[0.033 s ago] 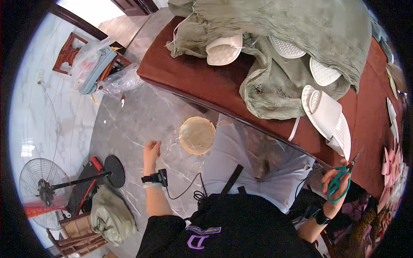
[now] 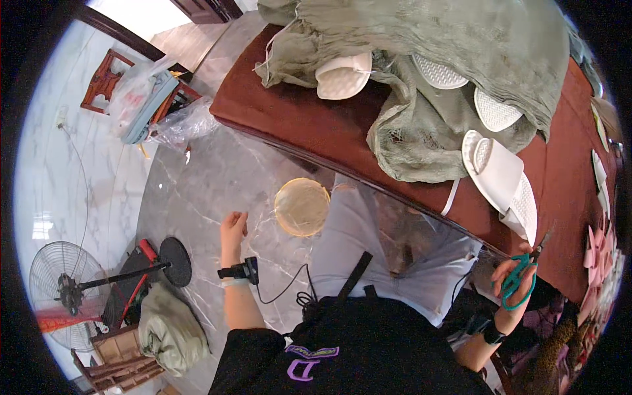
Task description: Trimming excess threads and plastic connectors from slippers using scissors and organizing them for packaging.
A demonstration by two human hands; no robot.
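And it's the left hand [image 2: 233, 230] that moves, rising a touch in the frame, while the right hand [image 2: 503, 272] holds almost exactly its place and the footwear does not budge! The left sits at centre left, over the floor and to the left of the yellow-rimmed basket [image 2: 301, 207], its fingers curled loosely inward with nothing visible in them. Over to the lower right: the right hand's fingers are wrapped around the teal handles of the scissors [image 2: 524, 261], the blades pointing up and to the right; whether those blades are parted, I cannot tell.

Just above them, on the brown-covered table [image 2: 303, 108], lie the white slippers [image 2: 503, 174], the lower tip so near the right hand that contact is hard to call. More pale footwear pokes out of the green mesh sack [image 2: 421, 26] across the top, and a thin white strip [image 2: 450, 199] lies at the table edge.

My read: this is a pause, tool at the ready, between handling pieces. The next move seems to call for the free left hand to steady a slipper, with the blades kept clear of mesh and fingers.
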